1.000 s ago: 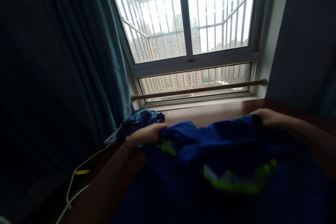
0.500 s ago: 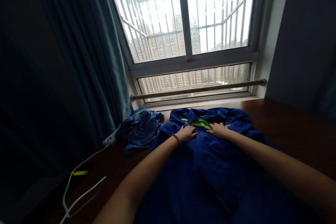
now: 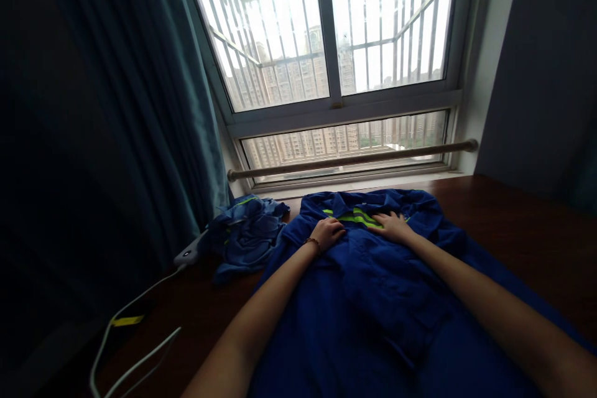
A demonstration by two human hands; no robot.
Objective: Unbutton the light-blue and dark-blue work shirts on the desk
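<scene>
A large blue work jacket (image 3: 373, 286) with yellow-green reflective strips is spread out before me, its collar end toward the window. Near its upper left part, my left hand (image 3: 329, 232), with a beaded bracelet at the wrist, has its fingers curled together on the cloth beside the strip. Just right of the strip, my right hand (image 3: 393, 227) lies on the jacket with fingers spread. The cloth between the hands is creased, and the lower part falls toward me in shadow.
A crumpled blue garment (image 3: 256, 233) with a thin green stripe lies on the left of the brown wooden surface (image 3: 494, 211). Beside it are a white power strip (image 3: 189, 254), a white cable (image 3: 135, 295) and a yellow tag (image 3: 128, 321). A rail (image 3: 354, 160) crosses the window; a curtain (image 3: 177, 106) hangs left.
My left hand's fingers have drawn together on the cloth, the thumb now closer in. My right hand has shifted slightly up, showing more of the strip. The view has moved a little.
</scene>
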